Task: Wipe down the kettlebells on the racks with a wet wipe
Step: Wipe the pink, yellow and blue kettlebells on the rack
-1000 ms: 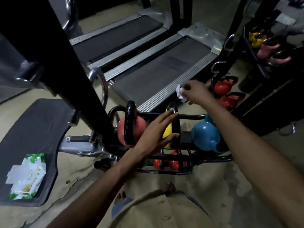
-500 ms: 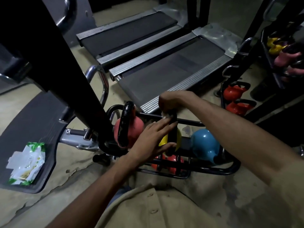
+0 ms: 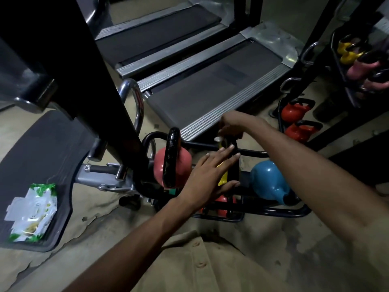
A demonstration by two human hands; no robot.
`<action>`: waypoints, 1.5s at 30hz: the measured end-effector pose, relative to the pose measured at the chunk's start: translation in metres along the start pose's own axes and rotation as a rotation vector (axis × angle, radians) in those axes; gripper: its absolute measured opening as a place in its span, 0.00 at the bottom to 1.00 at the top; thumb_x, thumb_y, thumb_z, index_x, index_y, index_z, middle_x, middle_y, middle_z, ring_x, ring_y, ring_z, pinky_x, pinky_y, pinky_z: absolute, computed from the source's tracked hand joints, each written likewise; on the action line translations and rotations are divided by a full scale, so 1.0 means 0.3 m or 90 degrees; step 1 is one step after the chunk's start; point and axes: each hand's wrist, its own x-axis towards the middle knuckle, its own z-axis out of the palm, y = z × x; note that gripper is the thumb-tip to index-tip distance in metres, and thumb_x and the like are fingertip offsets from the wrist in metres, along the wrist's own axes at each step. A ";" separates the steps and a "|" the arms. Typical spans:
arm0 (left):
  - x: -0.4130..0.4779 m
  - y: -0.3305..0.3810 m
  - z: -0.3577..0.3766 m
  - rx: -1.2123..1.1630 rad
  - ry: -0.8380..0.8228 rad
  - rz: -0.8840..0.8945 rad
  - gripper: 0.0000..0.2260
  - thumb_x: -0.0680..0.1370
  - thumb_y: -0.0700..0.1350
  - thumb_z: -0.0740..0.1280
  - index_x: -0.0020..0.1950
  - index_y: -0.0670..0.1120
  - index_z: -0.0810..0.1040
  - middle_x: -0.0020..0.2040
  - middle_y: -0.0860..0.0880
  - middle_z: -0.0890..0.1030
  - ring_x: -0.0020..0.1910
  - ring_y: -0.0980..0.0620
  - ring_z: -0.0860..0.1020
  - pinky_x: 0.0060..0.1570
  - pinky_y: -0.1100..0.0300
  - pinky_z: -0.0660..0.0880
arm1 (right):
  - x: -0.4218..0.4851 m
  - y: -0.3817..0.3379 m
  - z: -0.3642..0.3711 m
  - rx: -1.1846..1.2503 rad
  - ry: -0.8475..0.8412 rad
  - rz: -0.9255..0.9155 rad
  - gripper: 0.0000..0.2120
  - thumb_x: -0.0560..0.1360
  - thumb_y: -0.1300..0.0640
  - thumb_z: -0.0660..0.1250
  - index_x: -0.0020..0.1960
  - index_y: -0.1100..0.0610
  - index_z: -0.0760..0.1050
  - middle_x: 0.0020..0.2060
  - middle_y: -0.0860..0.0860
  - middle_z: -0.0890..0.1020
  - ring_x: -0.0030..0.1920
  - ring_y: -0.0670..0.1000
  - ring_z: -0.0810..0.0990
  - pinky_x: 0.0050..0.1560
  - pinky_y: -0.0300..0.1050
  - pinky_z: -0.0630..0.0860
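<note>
A low black rack on the floor holds a pink kettlebell, a yellow kettlebell and a blue kettlebell. My left hand lies flat with straight fingers against the yellow kettlebell, steadying it. My right hand is curled over the top of that kettlebell's black handle, pressing a white wet wipe on it; only a small bit of the wipe shows. Red kettlebells sit on the rack's lower tier, mostly hidden.
A pack of wet wipes lies on a dark footplate at the left. A black machine post rises at the left. Two treadmills lie behind the rack. Two red kettlebells and another rack stand at right.
My right hand came down from beside the rack with the wipe onto the yellow kettlebell's handle. My left hand stayed on the yellow kettlebell.
</note>
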 end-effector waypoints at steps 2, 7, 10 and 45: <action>0.000 -0.005 0.007 -0.018 0.008 0.004 0.32 0.82 0.60 0.65 0.83 0.53 0.60 0.84 0.52 0.55 0.82 0.51 0.57 0.78 0.46 0.61 | -0.005 0.089 0.051 0.244 0.051 0.052 0.12 0.81 0.56 0.67 0.47 0.64 0.82 0.34 0.59 0.83 0.30 0.56 0.84 0.33 0.50 0.84; 0.001 -0.017 0.008 -0.091 0.016 0.032 0.32 0.82 0.58 0.68 0.82 0.51 0.62 0.84 0.53 0.55 0.79 0.49 0.64 0.72 0.49 0.70 | -0.068 0.141 0.269 0.801 0.232 0.209 0.10 0.79 0.60 0.66 0.39 0.60 0.77 0.29 0.56 0.77 0.26 0.52 0.76 0.24 0.39 0.73; 0.000 -0.015 0.003 -0.124 -0.004 0.029 0.33 0.82 0.58 0.67 0.83 0.52 0.59 0.85 0.56 0.51 0.80 0.50 0.63 0.71 0.48 0.72 | -0.124 0.096 0.384 1.068 0.295 0.257 0.07 0.77 0.58 0.69 0.48 0.61 0.82 0.38 0.56 0.85 0.38 0.55 0.83 0.33 0.41 0.79; -0.066 -0.113 0.103 -0.288 -0.097 -0.063 0.20 0.83 0.58 0.65 0.62 0.44 0.84 0.71 0.49 0.79 0.80 0.62 0.60 0.75 0.51 0.66 | -0.283 0.000 0.286 0.116 0.517 -0.117 0.06 0.77 0.55 0.71 0.50 0.56 0.84 0.51 0.53 0.76 0.55 0.53 0.75 0.43 0.47 0.78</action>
